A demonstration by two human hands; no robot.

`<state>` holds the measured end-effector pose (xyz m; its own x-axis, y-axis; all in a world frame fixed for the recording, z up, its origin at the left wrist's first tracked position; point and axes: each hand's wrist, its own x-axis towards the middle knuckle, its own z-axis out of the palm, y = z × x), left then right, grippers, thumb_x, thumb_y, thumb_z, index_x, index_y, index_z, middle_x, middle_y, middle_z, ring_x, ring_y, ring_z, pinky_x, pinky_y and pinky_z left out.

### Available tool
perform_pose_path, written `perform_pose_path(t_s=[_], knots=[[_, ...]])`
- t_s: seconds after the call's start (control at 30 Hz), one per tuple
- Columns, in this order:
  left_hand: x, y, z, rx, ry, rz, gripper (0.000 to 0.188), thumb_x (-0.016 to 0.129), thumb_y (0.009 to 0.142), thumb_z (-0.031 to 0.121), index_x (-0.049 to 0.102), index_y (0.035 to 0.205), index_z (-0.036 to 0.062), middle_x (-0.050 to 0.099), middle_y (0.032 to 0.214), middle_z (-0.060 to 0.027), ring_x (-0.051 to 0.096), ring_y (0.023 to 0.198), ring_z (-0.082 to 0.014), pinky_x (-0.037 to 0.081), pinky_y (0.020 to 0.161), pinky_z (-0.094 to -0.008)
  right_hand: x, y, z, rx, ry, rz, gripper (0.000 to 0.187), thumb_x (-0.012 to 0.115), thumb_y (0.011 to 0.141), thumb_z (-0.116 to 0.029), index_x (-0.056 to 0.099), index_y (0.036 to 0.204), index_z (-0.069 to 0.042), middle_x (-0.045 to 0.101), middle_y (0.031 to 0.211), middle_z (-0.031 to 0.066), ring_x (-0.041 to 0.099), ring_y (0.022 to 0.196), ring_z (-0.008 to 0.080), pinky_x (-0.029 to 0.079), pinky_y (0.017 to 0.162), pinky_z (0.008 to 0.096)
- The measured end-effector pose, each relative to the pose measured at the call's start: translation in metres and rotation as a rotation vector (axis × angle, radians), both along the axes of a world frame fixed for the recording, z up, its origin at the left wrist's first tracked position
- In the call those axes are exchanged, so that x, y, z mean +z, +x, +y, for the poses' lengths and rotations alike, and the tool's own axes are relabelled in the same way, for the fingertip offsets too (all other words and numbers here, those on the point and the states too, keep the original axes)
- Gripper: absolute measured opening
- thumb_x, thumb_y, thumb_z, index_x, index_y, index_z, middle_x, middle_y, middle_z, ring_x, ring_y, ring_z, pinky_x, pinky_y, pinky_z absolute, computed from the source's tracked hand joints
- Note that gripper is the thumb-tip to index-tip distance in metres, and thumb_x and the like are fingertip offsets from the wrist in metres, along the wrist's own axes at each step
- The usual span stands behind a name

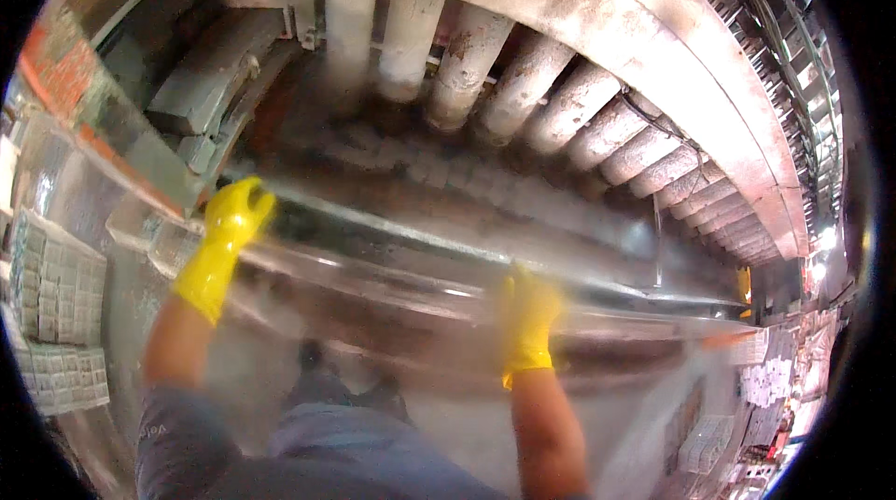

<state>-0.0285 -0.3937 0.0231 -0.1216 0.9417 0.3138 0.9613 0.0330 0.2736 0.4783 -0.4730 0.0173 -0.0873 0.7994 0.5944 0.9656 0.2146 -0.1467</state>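
My left hand (pixel 235 215), in a yellow rubber glove, is at the left end of a long metal edge (pixel 411 234). Its thumb and fingers are curved with a dark gap between them, and nothing shows in that gap. Farther right, my right hand (pixel 534 313), in a matching glove, is over the front metal rail (pixel 373 293). Motion smears its fingers, so their grip is hidden. Beyond the edge, a dark, wet-looking trough (pixel 448 169) lies under haze or steam.
A row of thick, stained pipes (pixel 467 62) stands behind the trough under a curved pale beam (pixel 672 52). A grey metal box (pixel 207 76) is at the far left. Pale crates (pixel 61 290) are stacked on the left, with another crate (pixel 707 444) at the lower right.
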Motion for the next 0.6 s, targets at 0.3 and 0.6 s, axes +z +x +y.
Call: perform_pose_path(t_s=[0.3, 0.6], knots=[[-0.003, -0.007, 0.058, 0.288, 0.028, 0.021, 0.045, 0.069, 0.089, 0.044, 0.071, 0.117, 0.0085, 0.074, 0.113, -0.0123, 0.069, 0.106, -0.0317, 0.052, 0.091, -0.0431, 0.001, 0.024, 0.038, 0.195, -0.034, 0.097, 0.029, 0.073, 0.088, -0.026, 0.073, 0.112, -0.010, 0.067, 0.071, 0.0110, 0.063, 0.063, 0.0320, 0.048, 0.058, 0.0425], [0.028, 0.029, 0.102, 0.384, -0.175, 0.073, 0.050, 0.063, 0.090, 0.051, 0.068, 0.120, 0.0114, 0.069, 0.121, -0.0168, 0.065, 0.112, -0.0378, 0.051, 0.094, -0.0496, -0.027, 0.206, 0.100, -0.547, -0.334, 0.638, 0.050, 0.062, 0.095, -0.051, 0.071, 0.117, -0.006, 0.074, 0.095, 0.0144, 0.070, 0.078, 0.0264, 0.055, 0.069, 0.0370]])
